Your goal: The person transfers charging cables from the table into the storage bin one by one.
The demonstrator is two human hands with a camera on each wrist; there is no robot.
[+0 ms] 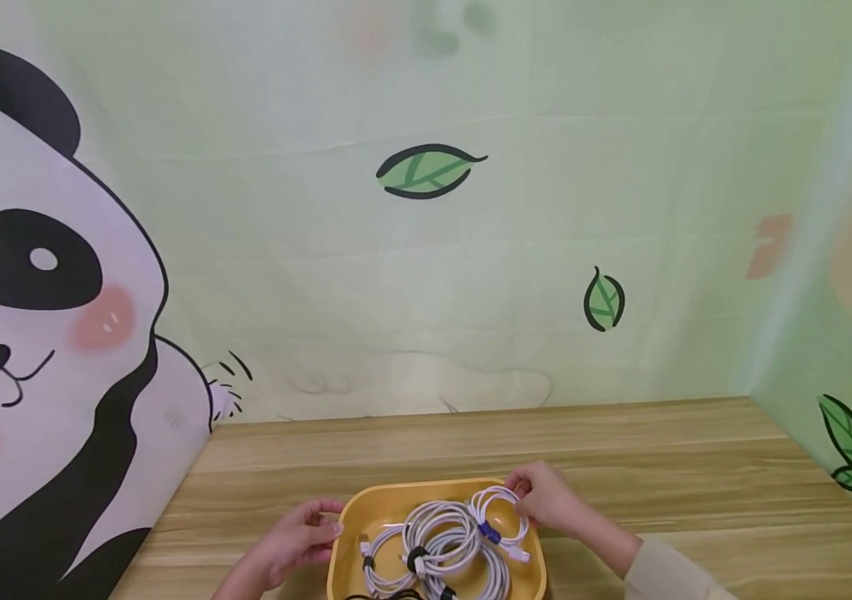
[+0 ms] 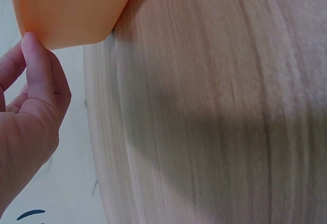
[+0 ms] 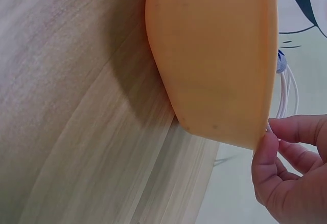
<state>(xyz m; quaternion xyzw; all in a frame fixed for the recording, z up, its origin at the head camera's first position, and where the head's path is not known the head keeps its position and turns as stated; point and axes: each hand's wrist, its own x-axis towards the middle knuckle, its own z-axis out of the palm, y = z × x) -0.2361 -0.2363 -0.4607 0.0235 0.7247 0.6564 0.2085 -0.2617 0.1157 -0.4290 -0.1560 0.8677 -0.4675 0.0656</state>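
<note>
A yellow plastic tray holds several coiled cables. At its left rim my left hand grips the edge, thumb against the rim; the left wrist view shows that hand at the corner of the tray. Over the far right corner, my right hand pinches a white cable, whose loop has a blue tie. In the right wrist view, a bit of white cable shows between thumb and index finger of this hand, right at the tray's rim. Larger grey-white coils with black ties lie beside the loop.
Wood-grain table surrounds the tray. A black cable shows at the lower frame edge. Behind and to the sides hangs a pale green printed backdrop with a panda and leaves.
</note>
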